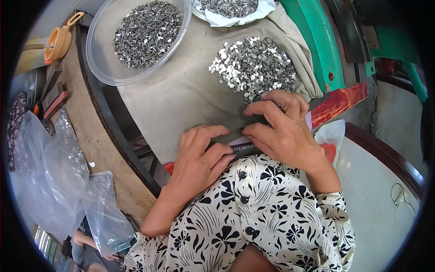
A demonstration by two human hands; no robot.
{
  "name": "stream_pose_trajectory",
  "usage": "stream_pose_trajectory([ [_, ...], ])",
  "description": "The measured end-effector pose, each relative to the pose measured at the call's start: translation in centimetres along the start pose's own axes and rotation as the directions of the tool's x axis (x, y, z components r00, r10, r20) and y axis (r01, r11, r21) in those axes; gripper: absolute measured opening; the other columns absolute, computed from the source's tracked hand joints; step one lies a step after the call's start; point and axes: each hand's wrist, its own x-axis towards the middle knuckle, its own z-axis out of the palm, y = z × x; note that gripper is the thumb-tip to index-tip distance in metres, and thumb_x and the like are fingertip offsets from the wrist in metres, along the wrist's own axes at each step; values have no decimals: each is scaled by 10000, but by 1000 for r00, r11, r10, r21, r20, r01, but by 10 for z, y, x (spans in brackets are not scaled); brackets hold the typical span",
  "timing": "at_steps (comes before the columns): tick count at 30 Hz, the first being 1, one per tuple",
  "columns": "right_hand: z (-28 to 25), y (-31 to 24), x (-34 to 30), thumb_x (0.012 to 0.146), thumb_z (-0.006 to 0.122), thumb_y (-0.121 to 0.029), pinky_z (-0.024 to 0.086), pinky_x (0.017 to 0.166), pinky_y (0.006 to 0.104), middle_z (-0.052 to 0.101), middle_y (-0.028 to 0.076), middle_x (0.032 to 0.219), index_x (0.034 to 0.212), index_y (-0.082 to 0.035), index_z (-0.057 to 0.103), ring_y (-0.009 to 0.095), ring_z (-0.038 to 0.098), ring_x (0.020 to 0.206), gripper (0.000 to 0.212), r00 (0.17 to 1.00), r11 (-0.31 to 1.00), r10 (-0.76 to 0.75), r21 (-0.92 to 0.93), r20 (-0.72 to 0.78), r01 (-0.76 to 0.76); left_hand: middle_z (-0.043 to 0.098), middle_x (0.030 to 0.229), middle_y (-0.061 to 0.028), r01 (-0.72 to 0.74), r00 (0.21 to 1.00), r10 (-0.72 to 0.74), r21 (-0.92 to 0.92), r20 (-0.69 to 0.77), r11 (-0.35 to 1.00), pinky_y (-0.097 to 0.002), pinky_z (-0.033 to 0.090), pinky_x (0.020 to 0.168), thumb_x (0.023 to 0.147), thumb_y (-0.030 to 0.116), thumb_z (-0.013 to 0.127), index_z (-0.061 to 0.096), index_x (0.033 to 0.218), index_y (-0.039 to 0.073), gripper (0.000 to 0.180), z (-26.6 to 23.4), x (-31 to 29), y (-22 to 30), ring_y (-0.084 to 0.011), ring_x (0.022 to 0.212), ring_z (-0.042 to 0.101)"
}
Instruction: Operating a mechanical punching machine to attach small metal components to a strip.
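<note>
My left hand point(199, 156) is bent at the lap edge of the cloth, its thumb and a finger close together at the end of a dark ridged strip point(244, 149). That strip lies between my hands, partly covered by them. My right hand point(285, 129) arches over the cloth beside the strip's other side, with curled fingers and a gap between thumb and index finger. Just beyond its knuckles is a loose pile of small flat silvery metal pieces point(256, 65). What lies under the right palm is hidden.
A clear round tub point(93, 59) of small dark metal pins stands far left on the beige cloth point(176, 99). A white-lined bowl point(217, 20) holds more metal pieces. Green machine metal point(317, 41) borders the right. Plastic bags point(50, 172) and another person point(90, 251) are at left.
</note>
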Motion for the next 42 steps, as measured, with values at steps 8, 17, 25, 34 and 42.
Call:
stream_pose_trajectory([
  [8,0,-3,-18,604,799,-218,316,933,415,646,-53,1111,749,-203,688,276,467,1134,183,992,1000,20,-2,-127,-20,589,1170,-95,15,1000,-15,0,7,1000,-421,413,908,706,118,803,638,920,61,276,-1,2,3,-311,1074,548],
  [17,14,-13,-51,601,844,-275,333,943,400,656,-28,1084,865,-215,773,284,456,1115,280,982,996,86,22,-167,-84,579,1164,-80,-59,998,59,111,3,992,-429,418,927,706,127,777,631,958,54,300,1,0,1,-291,1073,562],
  [25,25,-4,-56,659,821,-285,310,907,401,652,-57,1073,942,-218,759,252,499,1076,298,966,990,143,48,-216,-135,583,1106,-69,-121,980,148,191,-134,974,-410,453,878,723,160,775,649,946,60,275,10,-1,0,-272,995,594],
  [34,-1,2,-27,658,815,-274,319,941,413,659,-50,1103,951,-203,778,270,490,1107,303,992,996,86,10,-95,-85,577,1098,-72,-27,989,53,191,-137,981,-406,405,879,747,179,778,655,993,73,295,11,7,0,-277,991,562],
  [42,10,-10,-21,648,806,-212,320,942,401,662,-52,1096,824,-192,747,274,482,1108,187,981,998,58,8,-183,-58,595,1077,-70,-5,990,23,126,-139,992,-404,404,866,756,165,770,665,923,93,210,8,8,0,-285,984,557],
])
